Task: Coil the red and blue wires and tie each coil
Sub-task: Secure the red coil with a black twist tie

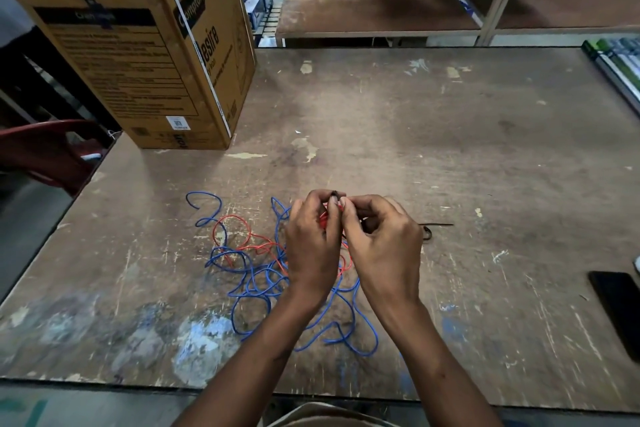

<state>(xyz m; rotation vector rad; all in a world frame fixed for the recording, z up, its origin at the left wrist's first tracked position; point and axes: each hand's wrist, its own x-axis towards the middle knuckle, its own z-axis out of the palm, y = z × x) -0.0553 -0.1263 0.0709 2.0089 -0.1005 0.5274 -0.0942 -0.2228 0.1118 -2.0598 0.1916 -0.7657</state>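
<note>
**Red coil being pinched between both hands above the tangled wires**

Two bare forearms are being extended from the near edge over the worn tabletop [485,156]. The left hand [311,239] and the right hand [384,239] are being held pressed close together, fingers curled, with the fingertips meeting at the top. A small bundle of red wire [323,218] is being gripped between them, and a small dark tie [336,193] is being pinched at the fingertips of both hands; how it is fastened cannot be told.

Beneath and to the left of the hands, the blue wire [263,284] is lying loose in a tangle on the tabletop, with loops spreading toward the near edge under the wrists. A loose length of the red wire is trailing through the blue loops to the left of the left hand.

Just right of the right hand, a second black tie [434,226] is lying on the tabletop. Far right of the hands, a dark phone [620,308] is resting near the edge. Well beyond the left hand, a cardboard box [145,55] is standing on the far left corner.
</note>
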